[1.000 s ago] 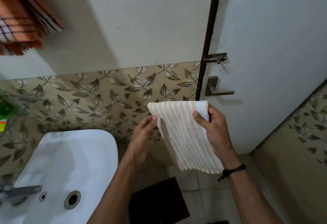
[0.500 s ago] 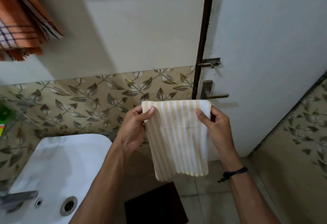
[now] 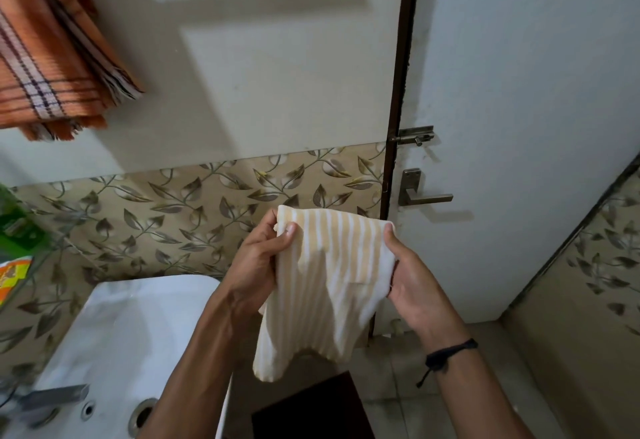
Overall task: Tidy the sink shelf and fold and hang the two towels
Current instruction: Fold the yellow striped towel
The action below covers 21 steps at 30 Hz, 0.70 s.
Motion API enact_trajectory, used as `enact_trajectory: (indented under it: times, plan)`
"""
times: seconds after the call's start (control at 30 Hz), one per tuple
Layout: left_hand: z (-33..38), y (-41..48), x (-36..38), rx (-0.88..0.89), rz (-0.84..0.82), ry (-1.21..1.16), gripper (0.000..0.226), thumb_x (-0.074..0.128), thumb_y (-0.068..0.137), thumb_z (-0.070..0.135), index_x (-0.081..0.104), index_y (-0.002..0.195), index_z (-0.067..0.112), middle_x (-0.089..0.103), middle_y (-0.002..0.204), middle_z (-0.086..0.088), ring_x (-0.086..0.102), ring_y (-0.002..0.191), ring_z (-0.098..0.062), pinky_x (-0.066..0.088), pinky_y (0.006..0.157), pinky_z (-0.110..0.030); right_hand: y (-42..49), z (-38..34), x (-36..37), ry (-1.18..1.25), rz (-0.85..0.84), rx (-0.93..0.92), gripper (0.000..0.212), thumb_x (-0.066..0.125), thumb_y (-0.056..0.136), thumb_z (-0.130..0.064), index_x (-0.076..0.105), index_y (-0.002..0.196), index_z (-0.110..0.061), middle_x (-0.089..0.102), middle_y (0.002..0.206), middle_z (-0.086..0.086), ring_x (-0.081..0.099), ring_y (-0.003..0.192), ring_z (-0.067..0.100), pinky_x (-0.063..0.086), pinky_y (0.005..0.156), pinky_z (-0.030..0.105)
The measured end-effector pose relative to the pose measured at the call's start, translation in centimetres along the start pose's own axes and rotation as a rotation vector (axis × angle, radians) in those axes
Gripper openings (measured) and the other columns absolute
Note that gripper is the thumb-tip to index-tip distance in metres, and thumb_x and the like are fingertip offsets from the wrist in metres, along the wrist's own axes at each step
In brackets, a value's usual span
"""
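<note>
A small striped towel [image 3: 325, 286], cream and white, hangs folded in front of me between both hands. My left hand [image 3: 256, 265] pinches its upper left corner with thumb on the front. My right hand [image 3: 412, 282] grips its right edge near the top. The cloth sags and bunches toward the bottom. An orange checked towel [image 3: 52, 57] hangs folded at the top left against the wall. A glass sink shelf [image 3: 41, 248] at the far left carries a green pack [image 3: 17, 227] and an orange packet [image 3: 14, 272].
A white sink [image 3: 114, 341] with a metal tap [image 3: 52, 397] lies at the lower left. A white door with a lever handle [image 3: 422, 192] and a bolt [image 3: 415, 135] stands right of centre. A dark mat [image 3: 311, 411] lies on the tiled floor.
My hands have come closer together, so the striped towel now sags and bunches instead of hanging flat. The view has shifted slightly to the right.
</note>
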<state>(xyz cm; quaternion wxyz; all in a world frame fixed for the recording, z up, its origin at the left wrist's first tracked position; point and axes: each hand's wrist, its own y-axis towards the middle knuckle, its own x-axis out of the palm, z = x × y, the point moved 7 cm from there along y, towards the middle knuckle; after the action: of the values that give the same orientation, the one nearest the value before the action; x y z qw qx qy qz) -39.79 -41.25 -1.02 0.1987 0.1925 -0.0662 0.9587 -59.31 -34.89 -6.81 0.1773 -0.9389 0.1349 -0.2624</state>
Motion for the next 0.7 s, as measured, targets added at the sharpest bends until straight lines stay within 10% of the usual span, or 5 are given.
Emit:
enact_trajectory:
  times: [0.43, 0.7]
  plan:
    - [-0.3, -0.6, -1.4, 0.119, 0.078, 0.015, 0.018, 0.063, 0.089, 0.011, 0.058, 0.106, 0.013, 0.072, 0.096, -0.004, 0.069, 0.085, -0.016, 0.060, 0.075, -0.030, -0.3, -4.7, 0.1, 0.148, 0.132, -0.240, 0.054, 0.074, 0.084, -0.004, 0.054, 0.131, -0.022, 0.070, 0.115, 0.012, 0.072, 0.086, 0.018, 0.056, 0.064, 0.028]
    - [3.0, -0.3, -1.7, 0.355, 0.169, 0.106, 0.040, 0.072, 0.080, 0.003, 0.049, 0.107, 0.021, 0.074, 0.077, -0.004, 0.068, 0.069, -0.016, 0.058, 0.064, -0.031, -1.7, -7.3, 1.9, -0.098, 0.017, -0.565, 0.052, 0.069, 0.085, 0.009, 0.055, 0.123, -0.024, 0.077, 0.102, 0.010, 0.073, 0.095, 0.021, 0.059, 0.084, 0.033]
